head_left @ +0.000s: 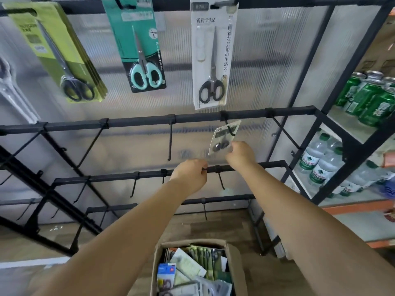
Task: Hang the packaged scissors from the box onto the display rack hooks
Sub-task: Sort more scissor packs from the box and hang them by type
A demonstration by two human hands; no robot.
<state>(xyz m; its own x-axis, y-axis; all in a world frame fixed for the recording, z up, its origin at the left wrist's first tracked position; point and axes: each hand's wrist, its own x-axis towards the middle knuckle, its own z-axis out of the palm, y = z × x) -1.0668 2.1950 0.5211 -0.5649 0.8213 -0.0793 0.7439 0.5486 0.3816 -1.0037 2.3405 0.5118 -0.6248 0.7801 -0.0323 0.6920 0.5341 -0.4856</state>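
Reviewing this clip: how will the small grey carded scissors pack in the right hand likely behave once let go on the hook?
The small grey carded scissors pack probably stays flat and fairly stiff, since its card holds shape while the right hand pinches only a bottom corner. It looks light. Threaded on the thin black hook, it would likely swing a little rather than drop.

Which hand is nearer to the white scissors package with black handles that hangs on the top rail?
Right. The right hand pinches a small scissors package on a hook directly below the white scissors package. The left hand grips a hook lower and further left.
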